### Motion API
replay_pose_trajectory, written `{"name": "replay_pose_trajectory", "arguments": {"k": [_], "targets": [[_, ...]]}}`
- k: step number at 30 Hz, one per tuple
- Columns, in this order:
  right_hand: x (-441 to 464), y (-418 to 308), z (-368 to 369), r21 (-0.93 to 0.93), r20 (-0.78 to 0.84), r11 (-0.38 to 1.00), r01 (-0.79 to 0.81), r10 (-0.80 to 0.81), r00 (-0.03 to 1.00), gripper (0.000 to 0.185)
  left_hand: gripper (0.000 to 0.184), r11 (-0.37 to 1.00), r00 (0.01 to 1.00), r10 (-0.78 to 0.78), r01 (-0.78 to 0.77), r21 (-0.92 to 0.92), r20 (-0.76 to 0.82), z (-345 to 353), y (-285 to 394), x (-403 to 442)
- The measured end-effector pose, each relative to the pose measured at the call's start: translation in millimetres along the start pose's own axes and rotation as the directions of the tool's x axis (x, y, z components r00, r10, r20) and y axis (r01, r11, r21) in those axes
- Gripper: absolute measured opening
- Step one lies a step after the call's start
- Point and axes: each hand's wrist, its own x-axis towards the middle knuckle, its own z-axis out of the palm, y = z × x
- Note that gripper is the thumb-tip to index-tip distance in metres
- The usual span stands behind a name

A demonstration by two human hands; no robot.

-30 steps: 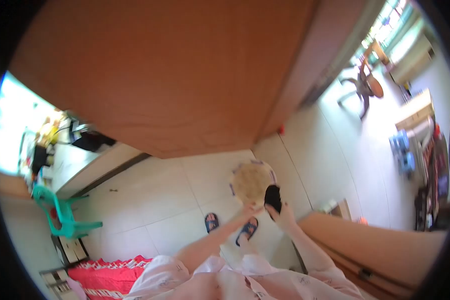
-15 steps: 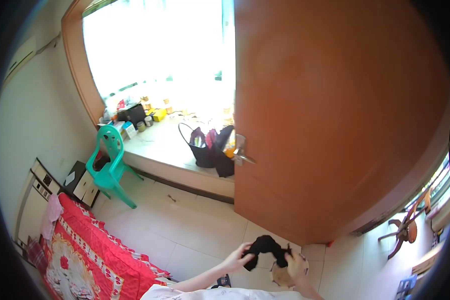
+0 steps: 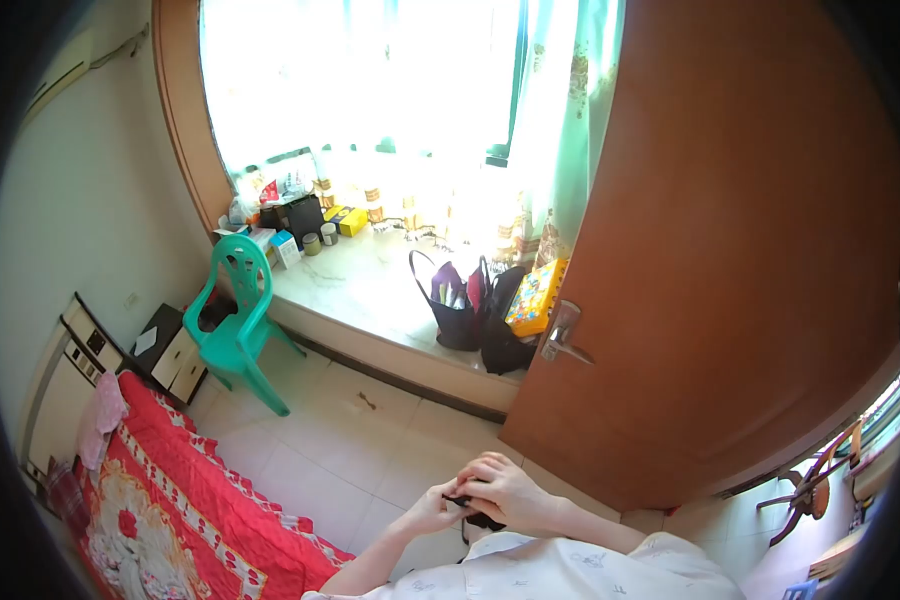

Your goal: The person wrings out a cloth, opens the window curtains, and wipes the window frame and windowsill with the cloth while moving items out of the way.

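A piece of black cloth (image 3: 485,521) is bunched between my two hands, close in front of the white patterned shirt (image 3: 530,570). My left hand (image 3: 433,509) is closed around one part of it, with a dark bit showing at the fingers. Against it from the right lies my right hand (image 3: 513,490), fingers curled over the top of the cloth. Most of the cloth is hidden behind the hands, so its exact kind does not show.
A brown door (image 3: 710,300) stands at the right, its metal handle (image 3: 563,335) facing me. Bags (image 3: 455,320) and a yellow box (image 3: 537,297) sit on the window ledge (image 3: 370,290). A green chair (image 3: 240,325) and a red-covered bed (image 3: 190,500) are at left.
My hands, earlier apart with the black cloth stretched between them, have come together and bunched it. The view has shifted, and the door is swung differently, showing more curtain and the yellow box.
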Motion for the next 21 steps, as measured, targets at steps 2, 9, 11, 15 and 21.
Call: {"name": "replay_pose_trajectory", "arguments": {"k": [2,9,11,15,21], "targets": [[34,12,-10,0.163,-0.115,0.981,-0.109,0.128,0.985,0.010,0.052,0.959,0.989,-0.121,0.139,0.247,-0.088,-29,-14,2],[138,143,18,0.811,-0.350,0.553,-0.192,0.721,0.598,0.023,0.045,0.858,0.678,-0.122,-0.294,-0.420,-0.724,-138,45,25],[156,174,38,0.910,-0.244,0.389,-0.146,0.785,0.569,0.026,0.046,0.922,0.742,-0.048,-0.225,-0.316,-0.669,-182,61,29],[222,195,62,0.974,-0.098,0.152,-0.170,0.951,0.293,0.024,0.050,0.879,0.805,-0.118,-0.188,-0.438,-0.582,-254,60,31],[269,208,203,0.629,0.685,0.164,-0.760,0.345,0.642,0.047,0.052,0.685,0.764,-0.143,-0.382,-0.621,-0.629,-346,59,38]]}}
